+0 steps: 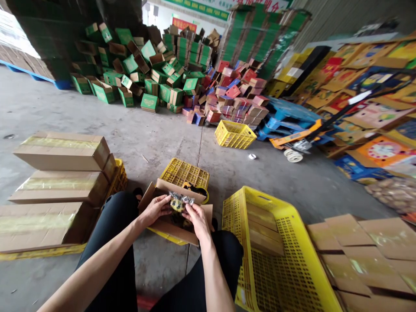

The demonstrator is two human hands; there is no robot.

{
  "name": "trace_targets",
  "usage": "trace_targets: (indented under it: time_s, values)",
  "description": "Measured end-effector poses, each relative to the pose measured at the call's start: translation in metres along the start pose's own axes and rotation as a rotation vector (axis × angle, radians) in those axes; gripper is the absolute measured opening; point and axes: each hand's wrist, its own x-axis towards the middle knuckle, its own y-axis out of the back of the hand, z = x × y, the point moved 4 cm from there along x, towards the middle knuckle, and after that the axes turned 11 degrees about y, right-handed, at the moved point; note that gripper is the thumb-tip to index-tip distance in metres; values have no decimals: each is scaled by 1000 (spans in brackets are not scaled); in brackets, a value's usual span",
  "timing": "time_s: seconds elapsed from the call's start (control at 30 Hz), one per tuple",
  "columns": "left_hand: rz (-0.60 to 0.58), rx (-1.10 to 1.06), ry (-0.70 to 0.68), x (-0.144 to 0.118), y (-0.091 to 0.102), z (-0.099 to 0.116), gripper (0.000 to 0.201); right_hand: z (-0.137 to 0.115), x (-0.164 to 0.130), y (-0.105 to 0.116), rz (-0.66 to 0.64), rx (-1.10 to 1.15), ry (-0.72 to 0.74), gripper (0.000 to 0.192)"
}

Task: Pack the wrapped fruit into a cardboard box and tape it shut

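Concrete floor (pixel 162 138) spreads far toward heaped green cartons (pixel 136 69). Near right lies a yellow crate (pixel 279 260). Near centre, an open cardboard box (pixel 175 216); above it, left hand (pixel 156 209) and right hand (pixel 196 219) pinch a small wrapped packet (pixel 178 203).

green banner (pixel 198 6) and red sign (pixel 183 24) at the back, lettering too blurred to read

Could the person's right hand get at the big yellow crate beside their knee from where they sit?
Probably yes. The yellow crate stands right beside the right hand with nothing between, though both hands now hold a small wrapped packet over an open cardboard box.
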Motion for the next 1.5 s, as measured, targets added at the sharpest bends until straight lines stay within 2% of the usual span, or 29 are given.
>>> trace_targets:
  time_s: [0.3, 0.6, 0.83, 1.03, 1.3, 1.4, 1.5]
  values:
    - [45, 72, -78, -8, -1, 5, 51, 1, 2, 2, 67, -25, 3, 58]
    - [128, 175, -149, -9, 1, 11, 45, -1, 1, 1, 64, -32, -17, 59]
    - [103, 148, -133, -5, 4, 8, 49, 2, 0, 0, 32, 5, -28, 55]
    - [89, 59, -116, -3, 4, 5, 53, 2, -2, -2, 10, 61, -50, 59]
    - [-87, -21, -43, -5, -5, 0, 44, 5, 2, 5, 84, 66, -2, 60]
    - [-77, -39, -51, -4, -5, -1, 45, 6, 2, 6, 90, 53, -9, 62]
    - [-16, -55, -60, -3, -2, -1, 51, 5, 2, 5, 82, 28, -17, 78]
